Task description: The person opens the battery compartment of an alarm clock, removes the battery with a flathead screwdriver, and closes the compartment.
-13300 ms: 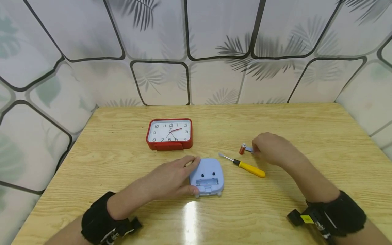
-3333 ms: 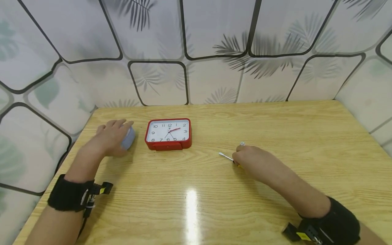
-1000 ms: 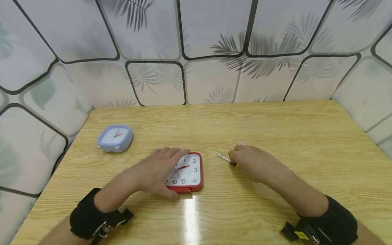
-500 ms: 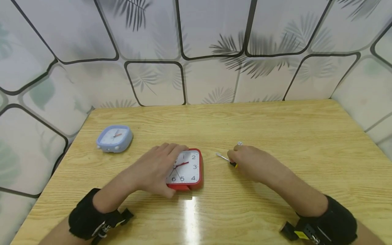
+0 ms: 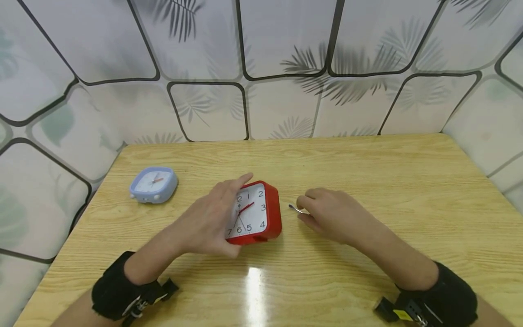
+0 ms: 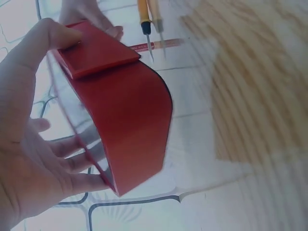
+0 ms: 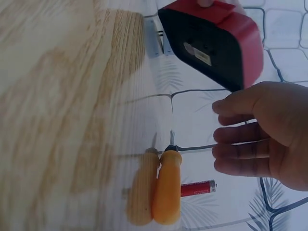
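A red alarm clock [image 5: 253, 211] is tilted in my left hand [image 5: 210, 220], which grips its left side. In the left wrist view my thumb lies on the red flap [image 6: 98, 50], and the other fingers are on the face side. The right wrist view shows the clock's black back [image 7: 207, 45], raised off the table. My right hand [image 5: 331, 213] hovers with relaxed fingers and holds nothing. Near it lies a screwdriver [image 7: 167, 187] with a yellow handle, mostly hidden by that hand in the head view. Behind the handle a red battery [image 7: 197, 188] stands upright.
A light blue alarm clock [image 5: 153, 185] rests face up at the back left of the wooden table [image 5: 367, 159]. A patterned wall covering [image 5: 282, 104] rises behind the table's far edge.
The blue clock went from front middle to back left, now face up. My left hand drew the red clock nearer, then lifted and tilted it. My right hand's fingers have just spread.
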